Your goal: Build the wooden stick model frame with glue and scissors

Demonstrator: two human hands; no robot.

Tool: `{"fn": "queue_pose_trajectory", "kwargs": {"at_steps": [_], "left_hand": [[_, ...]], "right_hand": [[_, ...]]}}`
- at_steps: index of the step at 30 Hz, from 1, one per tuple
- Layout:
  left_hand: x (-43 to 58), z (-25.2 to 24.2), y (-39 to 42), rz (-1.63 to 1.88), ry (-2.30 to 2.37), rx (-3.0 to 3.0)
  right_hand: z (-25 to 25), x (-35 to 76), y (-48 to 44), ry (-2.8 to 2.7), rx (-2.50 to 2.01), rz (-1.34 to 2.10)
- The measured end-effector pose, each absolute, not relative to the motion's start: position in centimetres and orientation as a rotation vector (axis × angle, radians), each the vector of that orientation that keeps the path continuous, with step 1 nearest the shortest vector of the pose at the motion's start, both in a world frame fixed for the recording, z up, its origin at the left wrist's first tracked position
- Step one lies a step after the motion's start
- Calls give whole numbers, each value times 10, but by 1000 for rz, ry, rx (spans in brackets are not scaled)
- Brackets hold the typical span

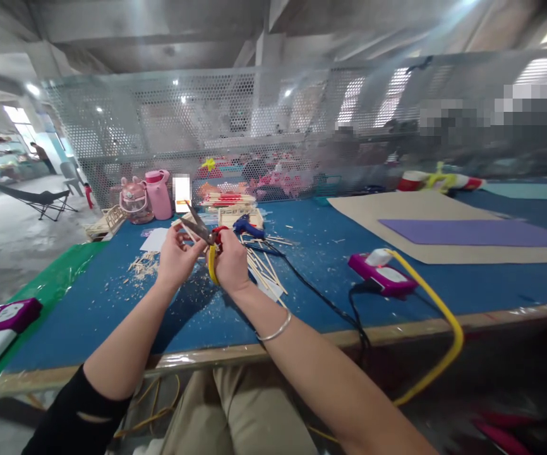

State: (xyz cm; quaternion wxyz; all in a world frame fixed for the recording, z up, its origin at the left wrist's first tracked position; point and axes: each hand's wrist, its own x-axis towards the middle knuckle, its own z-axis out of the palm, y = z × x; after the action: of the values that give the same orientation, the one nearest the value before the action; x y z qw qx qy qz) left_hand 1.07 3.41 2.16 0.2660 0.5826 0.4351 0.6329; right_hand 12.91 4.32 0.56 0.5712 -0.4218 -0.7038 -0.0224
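The right hand [232,258] has its fingers curled round the handles of the scissors [210,237], blades spread beside the left fingers. The left hand [177,258] pinches a pale stick [187,232], fingertips nearly together. Loose sticks [264,268] lie right of the right fingers.

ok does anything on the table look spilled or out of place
Yes: pale scraps lie scattered on the blue table beside the left hand, and loose sticks sprawl at odd angles near the right hand, looking untidy rather than stacked.

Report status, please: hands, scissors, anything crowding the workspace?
Right hand holding scissors, blades open. Left hand beside the blades, its grip unclear. Blue glue gun and loose wooden sticks close by right hand.
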Motion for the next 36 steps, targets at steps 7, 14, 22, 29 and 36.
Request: {"fn": "queue_pose_trajectory", "kwargs": {"at_steps": [7, 14, 22, 29, 36], "left_hand": [[7, 20, 30, 1694, 1599, 1826], [-27, 26, 50, 2125, 1346, 1261], [-64, 26, 71, 2176, 1290, 708], [-31, 21, 54, 1220, 1129, 1019], [-42, 34, 52, 1542, 855, 1013]], "right_hand": [[6, 129, 43, -1656, -1011, -26], [6, 145, 62, -1508, -1148, 237], [16, 148, 72, -1054, -966, 795], [22, 143, 68, -987, -838, 1064], [28, 147, 65, -916, -808, 1264]]}}
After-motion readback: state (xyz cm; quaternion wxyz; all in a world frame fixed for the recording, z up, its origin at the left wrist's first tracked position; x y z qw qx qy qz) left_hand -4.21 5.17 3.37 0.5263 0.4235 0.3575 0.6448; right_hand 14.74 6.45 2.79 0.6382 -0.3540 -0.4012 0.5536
